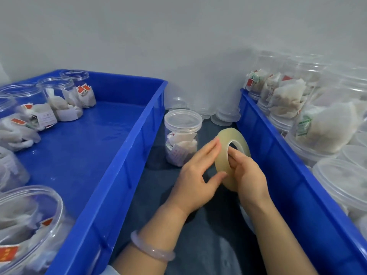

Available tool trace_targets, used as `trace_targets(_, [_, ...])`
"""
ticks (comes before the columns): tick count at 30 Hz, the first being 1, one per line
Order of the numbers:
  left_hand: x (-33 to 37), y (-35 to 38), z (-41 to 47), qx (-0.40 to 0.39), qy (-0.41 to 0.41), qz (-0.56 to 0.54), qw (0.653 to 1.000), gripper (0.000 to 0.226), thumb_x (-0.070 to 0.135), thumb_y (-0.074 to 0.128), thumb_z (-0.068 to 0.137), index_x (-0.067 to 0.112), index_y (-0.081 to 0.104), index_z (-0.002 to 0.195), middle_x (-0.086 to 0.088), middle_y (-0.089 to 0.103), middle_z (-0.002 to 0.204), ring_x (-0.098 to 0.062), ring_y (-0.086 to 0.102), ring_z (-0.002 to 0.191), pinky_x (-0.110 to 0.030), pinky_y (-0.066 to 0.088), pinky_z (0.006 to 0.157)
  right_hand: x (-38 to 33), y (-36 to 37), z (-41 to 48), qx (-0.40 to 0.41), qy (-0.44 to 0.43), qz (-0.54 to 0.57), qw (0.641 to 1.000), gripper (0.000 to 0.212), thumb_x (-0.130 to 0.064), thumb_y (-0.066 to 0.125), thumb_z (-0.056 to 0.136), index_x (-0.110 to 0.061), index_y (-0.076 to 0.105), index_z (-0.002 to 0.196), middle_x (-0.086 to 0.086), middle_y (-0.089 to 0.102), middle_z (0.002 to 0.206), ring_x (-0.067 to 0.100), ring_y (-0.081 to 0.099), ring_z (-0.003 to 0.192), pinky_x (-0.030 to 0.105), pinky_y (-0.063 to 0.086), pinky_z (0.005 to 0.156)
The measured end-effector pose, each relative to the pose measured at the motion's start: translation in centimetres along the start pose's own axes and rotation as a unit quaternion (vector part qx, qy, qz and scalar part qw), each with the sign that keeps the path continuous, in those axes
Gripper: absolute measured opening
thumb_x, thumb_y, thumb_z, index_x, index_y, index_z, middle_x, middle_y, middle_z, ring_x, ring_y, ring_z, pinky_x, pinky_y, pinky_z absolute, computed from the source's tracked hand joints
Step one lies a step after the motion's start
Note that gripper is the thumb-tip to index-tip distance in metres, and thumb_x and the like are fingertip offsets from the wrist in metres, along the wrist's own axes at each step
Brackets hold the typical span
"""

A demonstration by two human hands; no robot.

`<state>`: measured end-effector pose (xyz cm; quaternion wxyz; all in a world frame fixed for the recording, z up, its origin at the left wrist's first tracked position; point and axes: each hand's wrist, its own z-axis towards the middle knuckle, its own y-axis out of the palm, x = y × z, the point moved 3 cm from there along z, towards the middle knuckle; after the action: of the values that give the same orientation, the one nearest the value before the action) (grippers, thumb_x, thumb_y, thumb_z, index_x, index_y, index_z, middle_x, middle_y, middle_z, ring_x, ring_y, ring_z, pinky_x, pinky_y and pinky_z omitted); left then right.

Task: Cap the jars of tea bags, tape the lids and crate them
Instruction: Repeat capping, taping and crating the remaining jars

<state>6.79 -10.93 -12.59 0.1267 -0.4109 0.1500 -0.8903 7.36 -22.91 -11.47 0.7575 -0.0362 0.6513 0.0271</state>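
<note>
Taping step: right hand [250, 176] grips tape roll [222, 149], left hand [192, 180] fingers straight against its rim, probably hunting the end for capped jar [181, 136].

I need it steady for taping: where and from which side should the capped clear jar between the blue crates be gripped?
Probably round the straight body of the upright clear plastic jar, below its wider lid, from the near right side. The blue plastic crate's wall crowds its left, and the lid seam must stay free for taping.
</note>
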Motion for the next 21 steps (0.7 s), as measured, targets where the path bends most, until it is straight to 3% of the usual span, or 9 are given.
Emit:
trace_targets(4, [0.19,-0.14,0.11,0.07,-0.013,-0.032,0.997,0.064,0.009,0.079,0.069,0.01,0.05,0.126,0.003,0.055,0.127,0.0,0.051,0.119,-0.016,0.038,0.103,0.0,-0.31,-0.33,-0.004,0.011,0.058,0.998,0.049,-0.025,0.032,0.09,-0.055,0.07,0.082,-0.022,0.07,0.099,-0.008,0.062,0.096,0.023,0.043,0.077])
trace_targets(8, [0.26,-0.38,-0.14,0.14,0.061,0.017,0.988,0.026,0.002,0.08,0.066,-0.001,0.073,0.091,-0.003,0.067,0.095,-0.004,0.063,0.091,-0.013,0.049,0.085,-0.55,-0.2,-0.28,-0.016,0.004,0.082,0.996,0.054,-0.017,0.029,0.093,-0.04,0.076,0.079,-0.006,0.074,0.091,0.006,0.067,0.09,0.017,0.052,0.072])
trace_targets(12, [0.45,-0.11,-0.16,0.081,-0.077,-0.135,0.984,0.038,-0.002,0.076,0.071,0.021,0.066,0.098,0.001,0.07,0.094,-0.006,0.067,0.084,-0.016,0.053,0.077,-0.8,-0.06,-0.33,-0.028,-0.016,0.038,0.999,0.04,-0.032,0.036,0.076,-0.045,0.074,0.079,-0.009,0.073,0.092,0.002,0.066,0.089,0.014,0.048,0.069])
trace_targets(14, [0.07,-0.14,-0.14,0.069,-0.125,-0.187,0.972,0.041,-0.005,0.076,0.07,0.023,0.064,0.097,0.005,0.07,0.087,-0.005,0.067,0.081,-0.016,0.052,0.075,-0.64,0.09,-0.3,-0.024,-0.02,0.032,0.999,0.04,-0.032,0.036,0.075,-0.041,0.074,0.083,-0.008,0.072,0.095,0.003,0.065,0.092,0.015,0.048,0.071])
trace_targets(18, [-0.2,-0.37,-0.17,0.057,-0.149,-0.193,0.968,0.026,-0.008,0.076,0.069,0.015,0.065,0.077,0.012,0.068,0.076,0.001,0.065,0.075,-0.012,0.05,0.069,-0.28,0.35,-0.22,-0.01,-0.024,0.006,1.0,0.033,-0.022,0.04,0.085,-0.015,0.069,0.099,0.008,0.069,0.094,0.012,0.063,0.09,0.016,0.048,0.075])
trace_targets(21, [-0.03,-0.16,-0.24,0.044,-0.153,-0.188,0.969,0.024,-0.008,0.075,0.07,0.014,0.065,0.069,0.009,0.065,0.079,0.004,0.063,0.079,-0.01,0.048,0.069,-0.52,0.3,-0.39,0.0,-0.035,0.0,0.999,0.034,-0.011,0.038,0.093,-0.022,0.069,0.088,0.005,0.07,0.088,0.006,0.063,0.08,0.01,0.048,0.069])
